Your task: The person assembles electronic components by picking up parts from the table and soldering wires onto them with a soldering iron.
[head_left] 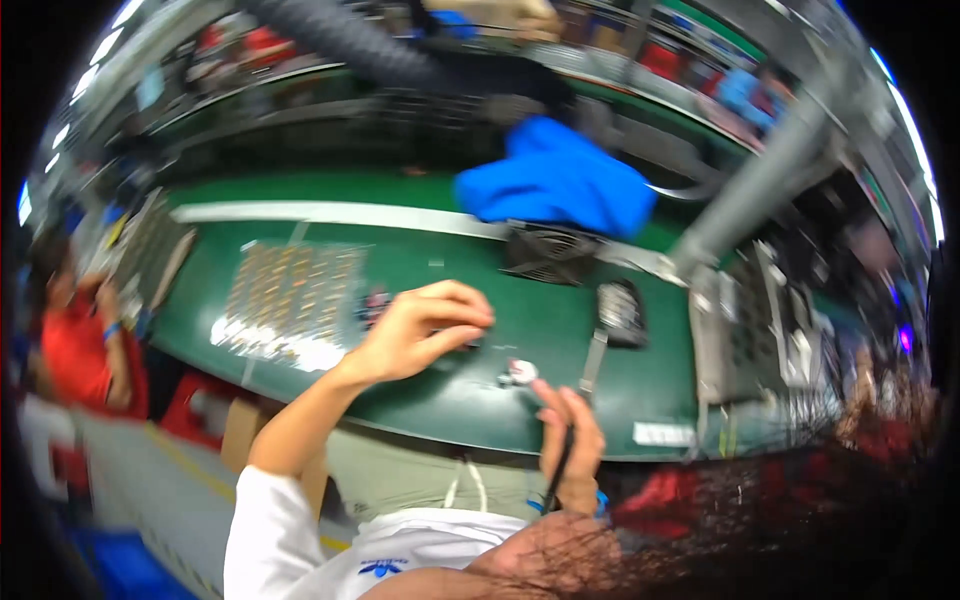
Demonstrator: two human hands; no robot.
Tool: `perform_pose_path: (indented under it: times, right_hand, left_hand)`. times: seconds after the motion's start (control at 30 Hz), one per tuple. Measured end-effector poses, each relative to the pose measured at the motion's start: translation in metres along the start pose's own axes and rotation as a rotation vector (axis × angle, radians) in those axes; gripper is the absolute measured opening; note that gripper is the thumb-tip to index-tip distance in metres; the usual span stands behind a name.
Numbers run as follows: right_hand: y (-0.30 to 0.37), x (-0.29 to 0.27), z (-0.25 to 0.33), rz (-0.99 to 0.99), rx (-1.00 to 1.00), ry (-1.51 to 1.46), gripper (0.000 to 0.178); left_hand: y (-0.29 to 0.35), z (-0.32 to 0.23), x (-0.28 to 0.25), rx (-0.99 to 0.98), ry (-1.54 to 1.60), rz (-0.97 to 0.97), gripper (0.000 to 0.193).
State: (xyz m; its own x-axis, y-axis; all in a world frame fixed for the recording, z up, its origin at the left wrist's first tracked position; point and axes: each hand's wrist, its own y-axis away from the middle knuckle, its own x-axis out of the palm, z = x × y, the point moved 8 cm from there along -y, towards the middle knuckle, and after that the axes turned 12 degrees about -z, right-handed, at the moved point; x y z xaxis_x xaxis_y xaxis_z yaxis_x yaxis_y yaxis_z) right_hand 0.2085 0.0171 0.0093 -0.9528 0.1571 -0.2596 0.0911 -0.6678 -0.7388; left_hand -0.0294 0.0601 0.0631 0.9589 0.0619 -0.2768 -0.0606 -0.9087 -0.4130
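Over the green bench (480, 420), my left hand (425, 325) has its thumb and fingers brought together. A small dark bit shows under its fingertips, too blurred to name. My right hand (575, 435) is lower and to the right, near the bench's front edge. Its fingers are closed round a slim black stick-like tool (562, 470) that runs back toward the wrist. Just ahead of the right fingertips lies a small round white piece (523, 372) with dark and reddish bits beside it. Left of my left hand is a small dark, reddish part (375, 305).
A clear sheet or tray with rows of small gold-coloured parts (295, 290) lies at left. Farther back stand a black fan (550, 252) and a blue cloth (560, 180). To the right are a black holder (622, 312) and a grey pipe (755, 185). A red-clad person (80, 345) sits left.
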Motion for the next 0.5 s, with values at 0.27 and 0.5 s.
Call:
perform_pose_path:
  times: [0.27,0.5]
  right_hand:
    - [-0.001,-0.025,0.002,-0.081,0.040,-0.111,0.044]
    - [0.009,-0.048,-0.010,-0.107,0.067,0.001,0.060]
  left_hand:
    - [-0.006,0.034,0.049,-0.253,0.212,-0.072,0.013]
    - [-0.006,0.033,0.066,-0.160,0.130,-0.038,0.016]
